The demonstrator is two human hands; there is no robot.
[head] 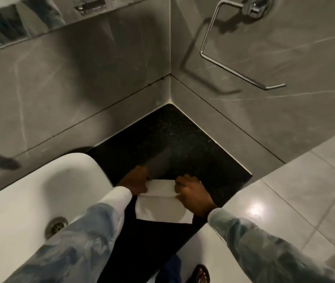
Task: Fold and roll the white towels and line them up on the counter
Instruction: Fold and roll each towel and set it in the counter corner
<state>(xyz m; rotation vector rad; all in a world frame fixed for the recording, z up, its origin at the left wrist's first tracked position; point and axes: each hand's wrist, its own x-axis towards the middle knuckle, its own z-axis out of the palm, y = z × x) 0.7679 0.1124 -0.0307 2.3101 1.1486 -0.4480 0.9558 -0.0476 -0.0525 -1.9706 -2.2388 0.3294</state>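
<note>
One white towel [162,203] lies on the black speckled counter [172,139], near its front edge. The far part of the towel is turned over into a fold or partial roll, and a flat flap extends toward me. My left hand [136,180] grips the left end of that folded part. My right hand [191,193] grips its right end, fingers curled over the cloth. No other towels are visible.
A white sink basin [30,197] with a metal drain [56,226] sits left of the counter. Grey tiled walls meet in a corner behind it. A chrome towel ring [234,50] hangs on the right wall. Glossy floor tiles [295,201] lie to the right, a sandalled foot [200,273] below.
</note>
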